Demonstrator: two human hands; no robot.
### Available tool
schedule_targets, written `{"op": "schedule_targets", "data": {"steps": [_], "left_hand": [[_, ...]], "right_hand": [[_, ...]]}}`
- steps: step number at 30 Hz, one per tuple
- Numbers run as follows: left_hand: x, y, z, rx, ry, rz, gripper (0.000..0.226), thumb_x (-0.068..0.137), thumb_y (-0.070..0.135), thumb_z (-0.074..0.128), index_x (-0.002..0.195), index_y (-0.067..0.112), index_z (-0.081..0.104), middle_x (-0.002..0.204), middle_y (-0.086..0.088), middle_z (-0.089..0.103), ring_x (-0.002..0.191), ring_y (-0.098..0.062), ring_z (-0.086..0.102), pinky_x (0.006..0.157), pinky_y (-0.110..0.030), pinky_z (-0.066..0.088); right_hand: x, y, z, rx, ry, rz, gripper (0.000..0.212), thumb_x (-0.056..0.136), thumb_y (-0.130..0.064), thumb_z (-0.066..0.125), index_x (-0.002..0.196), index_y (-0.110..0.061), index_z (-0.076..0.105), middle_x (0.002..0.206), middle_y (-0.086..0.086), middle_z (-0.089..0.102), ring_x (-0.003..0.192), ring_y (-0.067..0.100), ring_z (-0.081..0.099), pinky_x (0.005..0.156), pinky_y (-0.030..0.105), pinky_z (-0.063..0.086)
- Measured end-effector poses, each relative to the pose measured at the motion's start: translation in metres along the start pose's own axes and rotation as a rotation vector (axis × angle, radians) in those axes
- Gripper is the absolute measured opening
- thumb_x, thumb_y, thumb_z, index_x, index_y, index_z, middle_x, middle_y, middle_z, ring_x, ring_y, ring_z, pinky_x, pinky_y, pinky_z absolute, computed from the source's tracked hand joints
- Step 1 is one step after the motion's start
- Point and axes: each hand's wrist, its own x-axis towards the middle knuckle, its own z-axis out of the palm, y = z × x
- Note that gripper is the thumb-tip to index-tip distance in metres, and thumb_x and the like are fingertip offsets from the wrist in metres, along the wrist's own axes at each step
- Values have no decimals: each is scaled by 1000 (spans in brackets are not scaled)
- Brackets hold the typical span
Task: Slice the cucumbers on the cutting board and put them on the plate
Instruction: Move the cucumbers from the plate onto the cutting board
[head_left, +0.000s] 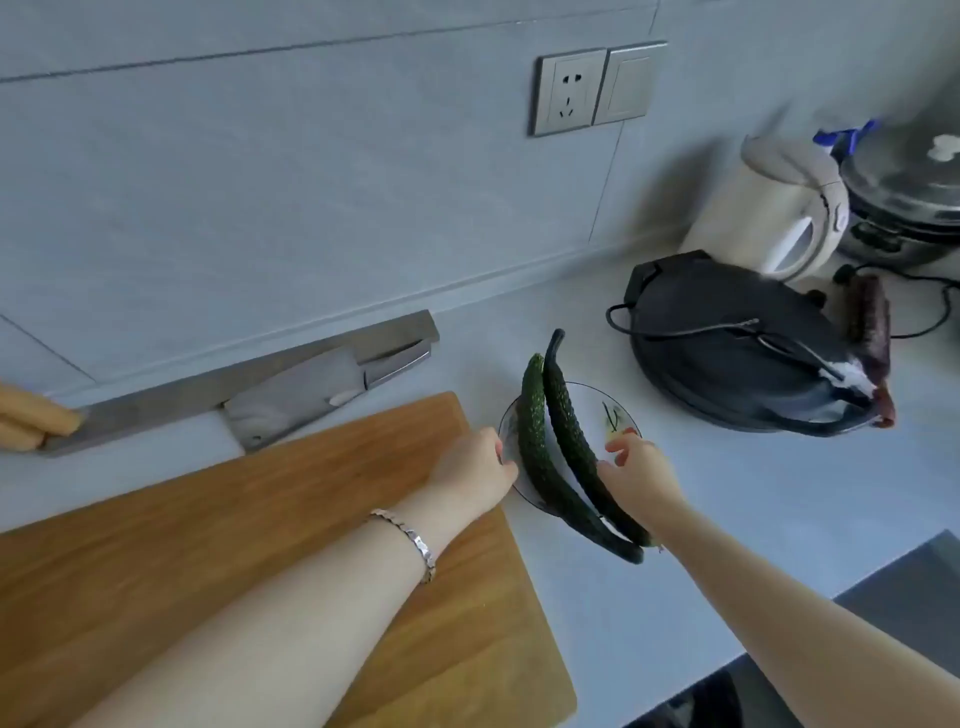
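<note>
At 9 o'clock in the frame, pale wooden handles (31, 423) poke in beside a steel knife rail (156, 410) that runs along the wall. A cleaver (291, 402) lies against the rail towards its right end. Below them, filling the span from 9 to 6 o'clock, the wooden cutting board (234, 519) lies flat on the pale counter (597, 623) with nothing on it but the forearm that crosses it. That forearm wears a silver bracelet (410, 540) at the wrist.

The left hand (475, 467) reaches off the board's right edge and grips the plate (592, 400) at its 9 o'clock rim, fingers bent over the edge. The plate sits on the counter just right of the board, near the middle of the frame. Both cucumbers (535, 452) lie whole across it side by side (long, dark and bumpy), touching near their far ends. Their tips overhang the rim at 12 o'clock and at 5 o'clock.

The right hand (641, 470) holds the plate at about 4 o'clock, its fingers curled down onto the rim just beside the right-hand cucumber.

Towards 2 o'clock from the plate a black round griddle (717, 332) lies closed, its cord draped over the lid. Behind it stand a cream kettle (763, 218) and, at the frame's 3 o'clock edge, a lidded steamer (904, 197). On the wall at 1 o'clock is a grey socket (569, 93).
</note>
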Motion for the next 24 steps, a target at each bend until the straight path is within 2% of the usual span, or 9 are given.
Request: {"op": "schedule_targets", "data": {"steps": [4,8,11,14,18,21,24], "left_hand": [[46,31,31,-143,-9,-162,41,91,31,52,122,3,45,108,-12,61,95,-26,59,69,-28,46],[75,36,50,-28,-13,-279,41,90,36,53,114,4,45,105,-11,61,94,-29,60,68,-31,45],[83,33,61,65,-5,-305,41,89,37,54,114,7,42,97,-7,59,90,-27,60,62,-28,42],[89,34,63,87,26,-301,39,84,38,58,107,9,46,94,-6,61,84,-27,61,59,-29,43],[76,26,42,103,100,-209,28,82,41,55,97,19,44,82,3,58,71,-20,58,52,-26,40],[49,-2,9,97,193,-149,34,84,40,55,109,23,40,86,1,51,69,-20,55,51,-29,40],[13,-52,-28,152,301,-178,47,86,36,56,127,26,35,93,-2,45,62,-20,54,51,-28,45]], "right_hand": [[38,6,0,-71,-123,19,47,94,-30,53,135,-13,40,125,10,51,67,11,48,71,26,42],[63,7,10,-41,-195,48,59,91,-43,56,139,-15,35,97,1,55,70,12,55,69,28,50],[67,10,22,-16,-273,28,62,86,-48,60,134,-18,37,95,-1,62,76,16,64,70,33,57],[71,11,25,-22,-291,7,52,87,-39,60,128,-14,43,98,3,63,80,20,64,71,35,55],[63,1,19,20,-276,-51,28,85,-29,57,108,-14,54,77,2,61,67,21,59,59,32,48],[51,-20,15,8,-296,-149,17,83,-26,58,98,-18,54,78,3,61,65,18,57,56,28,42],[39,-53,28,-89,-364,-290,15,81,-28,61,93,-21,54,87,3,51,60,12,49,50,20,32]]}}
